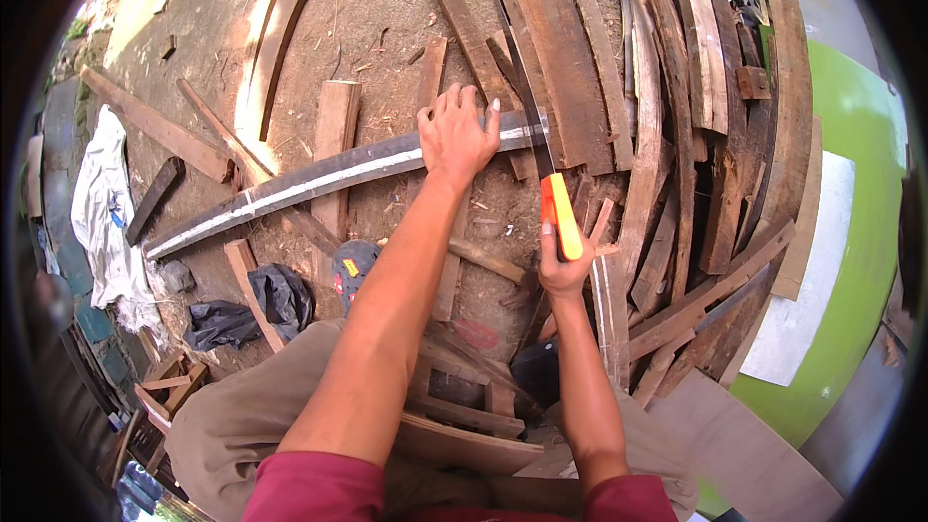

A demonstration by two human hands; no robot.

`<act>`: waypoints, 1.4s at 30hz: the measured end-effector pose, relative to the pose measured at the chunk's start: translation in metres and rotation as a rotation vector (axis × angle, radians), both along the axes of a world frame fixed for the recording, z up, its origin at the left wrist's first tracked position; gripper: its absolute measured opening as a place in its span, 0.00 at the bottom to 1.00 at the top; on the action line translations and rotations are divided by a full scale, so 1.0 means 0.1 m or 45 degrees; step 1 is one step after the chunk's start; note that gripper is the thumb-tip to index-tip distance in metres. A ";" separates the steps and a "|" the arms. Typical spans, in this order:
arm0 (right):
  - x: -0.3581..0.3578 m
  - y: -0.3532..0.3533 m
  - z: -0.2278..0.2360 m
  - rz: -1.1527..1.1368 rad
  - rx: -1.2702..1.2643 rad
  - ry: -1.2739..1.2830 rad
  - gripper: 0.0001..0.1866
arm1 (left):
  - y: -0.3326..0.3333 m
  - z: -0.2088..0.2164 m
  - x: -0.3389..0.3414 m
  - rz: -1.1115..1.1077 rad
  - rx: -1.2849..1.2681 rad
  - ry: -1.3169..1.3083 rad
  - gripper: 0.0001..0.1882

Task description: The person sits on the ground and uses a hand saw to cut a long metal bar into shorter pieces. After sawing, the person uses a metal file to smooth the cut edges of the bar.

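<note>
A long dark wooden beam (329, 174) with a white stripe along its side lies across other pieces of wood, bowed by the lens. My left hand (458, 135) presses down on it toward its right end, fingers bent over the far edge. In my right hand (563, 266) is the orange and yellow handle of a handsaw (561, 213). The saw's long thin blade points away from me and crosses the beam close to its right end, just right of my left hand. Whether its teeth have cut into the wood cannot be made out.
Several old planks (556, 48) are stacked ahead and to the right. Short wood pieces (333, 126) lie beneath the beam on the dirt ground. A white cloth (104, 198) and black plastic (280, 300) lie at left. A shoe (356, 266) shows beside my left forearm; a green panel (841, 135) is far right.
</note>
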State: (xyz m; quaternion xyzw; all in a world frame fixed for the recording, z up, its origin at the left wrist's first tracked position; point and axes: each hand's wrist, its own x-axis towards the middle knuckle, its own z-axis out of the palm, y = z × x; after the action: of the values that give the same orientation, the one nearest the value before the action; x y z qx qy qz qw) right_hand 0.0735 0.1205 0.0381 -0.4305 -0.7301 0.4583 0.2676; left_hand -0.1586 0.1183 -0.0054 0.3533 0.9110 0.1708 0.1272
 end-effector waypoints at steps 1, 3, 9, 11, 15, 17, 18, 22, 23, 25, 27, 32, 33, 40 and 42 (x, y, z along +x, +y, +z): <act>0.02 0.00 -0.06 -0.003 -0.029 0.004 0.06 | 0.02 0.01 0.00 0.015 -0.001 -0.075 0.30; 0.01 0.00 -0.11 0.046 0.015 0.014 0.06 | 0.01 -0.10 -0.04 0.128 0.106 0.010 0.31; 0.05 -0.10 -0.12 0.054 -0.093 0.113 0.07 | 0.05 -0.19 -0.06 0.202 0.124 0.110 0.29; 0.08 -0.12 -0.10 0.084 -0.072 0.134 0.08 | 0.03 -0.14 -0.04 0.186 0.062 0.142 0.26; 0.26 -0.24 -0.16 0.127 -0.184 0.094 0.11 | 0.08 0.01 -0.04 0.154 -0.137 0.040 0.19; 0.29 -0.24 -0.14 0.231 -0.210 0.054 0.12 | 0.08 0.00 -0.04 0.152 -0.159 0.016 0.19; 0.27 -0.22 -0.12 0.225 -0.162 0.066 0.14 | 0.09 0.00 -0.05 0.151 -0.167 0.006 0.19; 0.22 -0.19 -0.06 0.080 -0.167 0.041 0.15 | 0.08 -0.08 -0.03 0.175 -0.134 0.041 0.18; 0.20 -0.20 0.02 0.106 -0.153 0.011 0.15 | 0.10 -0.06 -0.02 0.187 -0.128 -0.004 0.18; 0.14 -0.18 0.07 0.131 -0.153 0.015 0.16 | 0.12 -0.05 -0.06 0.199 -0.072 -0.019 0.19; 0.24 -0.20 -0.01 0.137 -0.223 -0.051 0.16 | 0.09 -0.04 -0.03 0.184 -0.069 -0.029 0.19; 1.06 -0.70 0.00 0.166 -0.119 -0.074 0.10 | 0.04 -0.06 -0.08 0.149 -0.057 -0.024 0.19; 1.13 -0.73 0.03 0.163 -0.164 -0.043 0.09 | 0.03 -0.08 -0.06 0.131 -0.063 -0.034 0.19; -0.21 0.01 -0.09 0.080 -0.193 -0.018 0.13 | 0.11 -0.08 -0.07 0.124 -0.100 -0.085 0.20; 0.10 -0.07 -0.17 0.156 -0.068 -0.033 0.12 | 0.09 -0.02 -0.05 0.107 -0.097 -0.105 0.20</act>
State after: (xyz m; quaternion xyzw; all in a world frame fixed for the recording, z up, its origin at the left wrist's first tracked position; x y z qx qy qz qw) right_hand 0.0832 0.1140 0.0213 -0.3981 -0.7459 0.4875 0.2179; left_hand -0.1632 0.1273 -0.0075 0.3023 0.9249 0.1554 0.1706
